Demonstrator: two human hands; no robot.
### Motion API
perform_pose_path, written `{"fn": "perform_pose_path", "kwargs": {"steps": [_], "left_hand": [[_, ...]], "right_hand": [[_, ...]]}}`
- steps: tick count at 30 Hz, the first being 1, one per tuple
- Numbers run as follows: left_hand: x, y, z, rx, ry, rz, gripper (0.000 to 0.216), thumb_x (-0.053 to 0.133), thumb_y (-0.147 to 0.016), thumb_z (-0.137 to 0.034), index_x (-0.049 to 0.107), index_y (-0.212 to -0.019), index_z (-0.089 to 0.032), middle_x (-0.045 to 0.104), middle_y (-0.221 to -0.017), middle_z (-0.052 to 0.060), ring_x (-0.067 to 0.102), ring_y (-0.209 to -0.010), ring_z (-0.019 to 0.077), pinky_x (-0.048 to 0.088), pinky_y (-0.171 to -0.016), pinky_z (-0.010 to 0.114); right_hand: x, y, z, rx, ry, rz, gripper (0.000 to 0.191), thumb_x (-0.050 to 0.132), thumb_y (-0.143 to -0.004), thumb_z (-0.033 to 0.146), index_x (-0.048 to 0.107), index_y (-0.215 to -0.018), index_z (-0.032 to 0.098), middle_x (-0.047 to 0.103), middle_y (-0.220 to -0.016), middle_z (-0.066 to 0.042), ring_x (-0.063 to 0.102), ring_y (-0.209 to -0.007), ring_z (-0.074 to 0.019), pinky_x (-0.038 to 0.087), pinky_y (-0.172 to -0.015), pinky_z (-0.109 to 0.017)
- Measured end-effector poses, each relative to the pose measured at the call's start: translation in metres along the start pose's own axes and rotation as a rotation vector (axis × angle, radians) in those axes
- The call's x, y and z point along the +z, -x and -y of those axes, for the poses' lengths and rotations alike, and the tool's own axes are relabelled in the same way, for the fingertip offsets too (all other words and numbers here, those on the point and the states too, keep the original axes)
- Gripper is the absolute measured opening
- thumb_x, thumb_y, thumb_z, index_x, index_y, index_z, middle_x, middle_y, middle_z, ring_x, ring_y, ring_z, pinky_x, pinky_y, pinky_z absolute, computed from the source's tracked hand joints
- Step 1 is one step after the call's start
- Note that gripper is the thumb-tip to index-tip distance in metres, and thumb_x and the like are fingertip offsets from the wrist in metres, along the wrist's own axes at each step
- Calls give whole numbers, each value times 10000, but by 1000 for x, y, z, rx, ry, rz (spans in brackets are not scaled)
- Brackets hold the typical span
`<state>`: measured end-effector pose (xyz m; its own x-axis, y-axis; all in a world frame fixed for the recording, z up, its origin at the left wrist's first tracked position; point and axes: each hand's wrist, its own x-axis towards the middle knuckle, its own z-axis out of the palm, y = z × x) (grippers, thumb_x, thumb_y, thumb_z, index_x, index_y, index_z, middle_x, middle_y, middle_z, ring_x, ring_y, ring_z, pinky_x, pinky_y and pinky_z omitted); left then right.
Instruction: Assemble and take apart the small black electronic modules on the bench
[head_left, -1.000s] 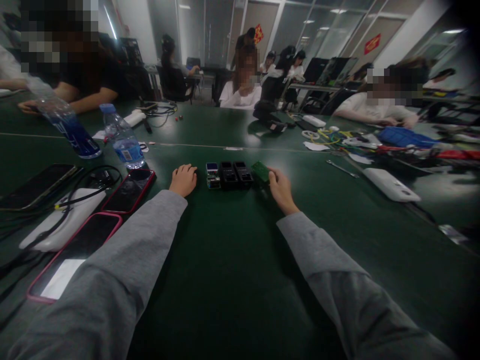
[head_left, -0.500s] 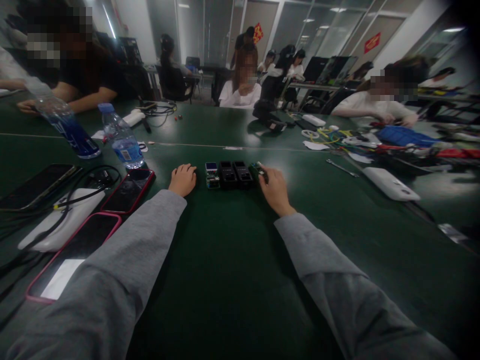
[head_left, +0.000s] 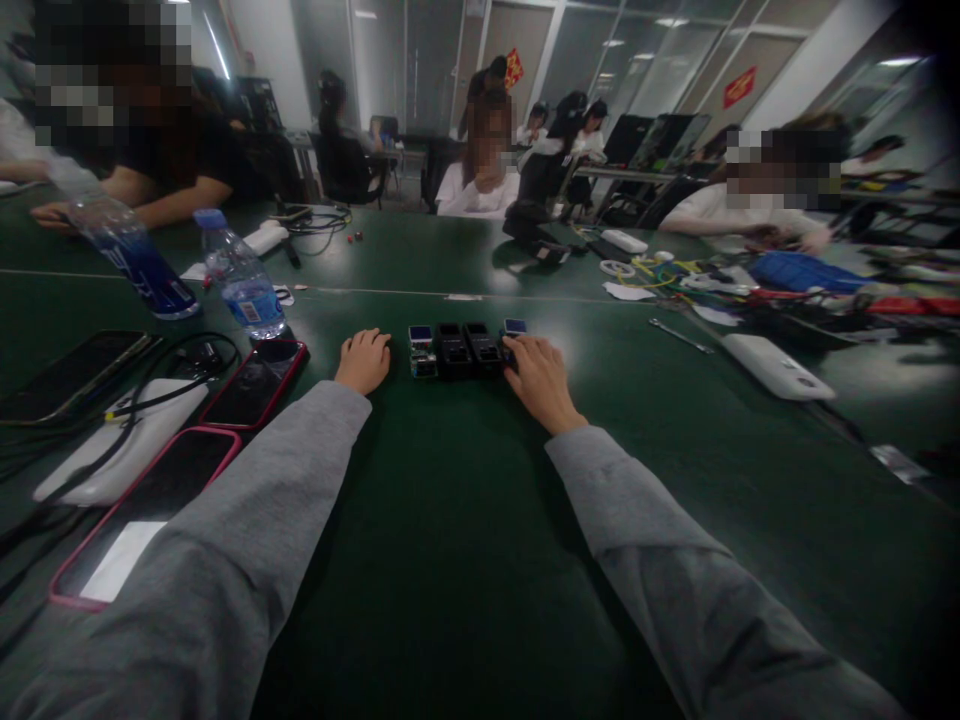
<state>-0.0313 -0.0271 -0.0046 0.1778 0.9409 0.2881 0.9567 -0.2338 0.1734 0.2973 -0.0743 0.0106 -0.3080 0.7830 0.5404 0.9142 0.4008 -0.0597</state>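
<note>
Both your arms reach forward in grey sleeves. Your left hand [head_left: 364,360] lies loosely curled, palm down. Your right hand [head_left: 541,380] lies flat, fingers extended.

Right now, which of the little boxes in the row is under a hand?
The one at the right end of the row. The right hand lies on it; the other three sit uncovered, and the left hand rests apart on the table.

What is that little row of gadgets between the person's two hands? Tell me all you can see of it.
The row of small modules lies flat on the dark green table, side by side in a line. The leftmost looks like a bare circuit board with a small bluish screen; the two middle ones are black blocks; the rightmost shows another bluish screen. The right hand rests on the right end, fingers covering part of it. The left hand lies curled just left of the row; whether it touches is unclear.
</note>
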Motion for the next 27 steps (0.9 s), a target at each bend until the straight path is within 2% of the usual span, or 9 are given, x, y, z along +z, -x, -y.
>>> {"fn": "perform_pose_path", "kwargs": {"steps": [5,10,15,19,23,27], "left_hand": [[0,-1,1,4,5,11,423,355,-989,-277,548,-1352,-180,515,-1454,127,434,-1362,289,351,-1132,525],[2,-1,4,9,12,9,422,345,-995,-288,546,-1352,-189,519,-1451,125,436,-1364,282,356,-1129,522],[4,-1,4,7,13,-6,430,345,-993,-295,550,-1356,-190,520,-1452,127,437,-1364,291,358,-1123,534],[4,-1,4,0,10,-10,412,369,-982,-278,562,-1341,-217,526,-1450,120,448,-1356,286,357,-1121,538],[1,0,3,-5,18,-8,408,370,-982,-280,565,-1335,-216,527,-1449,118,452,-1355,277,356,-1126,529],[-1,2,1,0,26,-3,418,353,-988,-278,559,-1342,-194,524,-1449,130,444,-1360,280,350,-1131,533]], "right_hand": [[14,1,-8,124,-108,-59,634,559,-894,289,382,-1493,185,377,-1442,-198,344,-1340,-421,396,-1033,-632],[24,4,-19,229,-284,-32,647,496,-871,262,385,-1503,180,515,-1301,-179,566,-1149,-341,494,-977,-547],[16,8,-24,305,-391,-87,541,611,-851,362,530,-1369,228,593,-1255,-136,593,-1111,-330,503,-952,-540],[9,10,-25,322,-464,-159,444,581,-862,367,569,-1282,226,635,-1227,-111,604,-1101,-308,483,-972,-526],[-10,33,-45,358,-482,-139,568,579,-841,491,531,-1347,238,618,-1268,-125,611,-1097,-337,467,-980,-539],[-64,102,-98,514,-464,-116,667,657,-703,723,621,-1220,302,645,-1167,-188,632,-987,-408,477,-873,-611]]}}
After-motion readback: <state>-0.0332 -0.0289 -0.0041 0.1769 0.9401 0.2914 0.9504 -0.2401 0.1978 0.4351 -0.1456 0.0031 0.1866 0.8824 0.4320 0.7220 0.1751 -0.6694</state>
